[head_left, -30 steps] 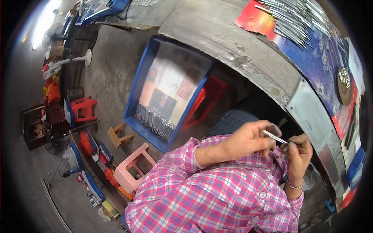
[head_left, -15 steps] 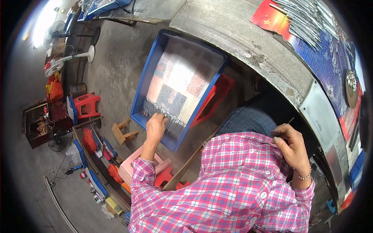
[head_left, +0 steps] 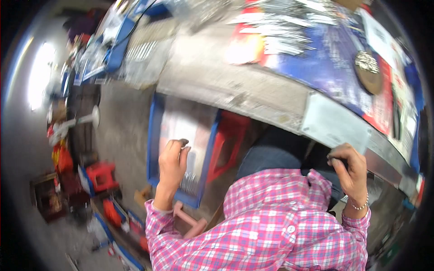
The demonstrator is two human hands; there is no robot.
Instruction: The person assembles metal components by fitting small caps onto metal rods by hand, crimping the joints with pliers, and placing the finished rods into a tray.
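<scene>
My left hand (head_left: 172, 163) is raised over a blue-walled tray (head_left: 152, 135). Its fingers are bent, the thumb stands slightly apart from the dark fingertips, and nothing shows between them. Several thin metal rods (head_left: 189, 183) lie side by side at the tray's near end, partly hidden by that hand and smeared by motion. By the workbench edge, my right hand (head_left: 351, 171) has its fingers curled in toward the thumb, above my lap. Whatever its fingertips hold, if anything, cannot be made out.
The workbench (head_left: 199, 72) bears a heap of metal rods (head_left: 289, 27) and a round brown dish (head_left: 368, 74) of small shiny pieces. A red stool (head_left: 226, 140) stands beside the tray. Boxes, a red stool (head_left: 101, 176) and a white fan (head_left: 92, 116) are at left.
My view has swung toward the workbench. My left hand has come up and away from the rods in the tray. My right hand stays near the bench edge, its fingers still curled.
</scene>
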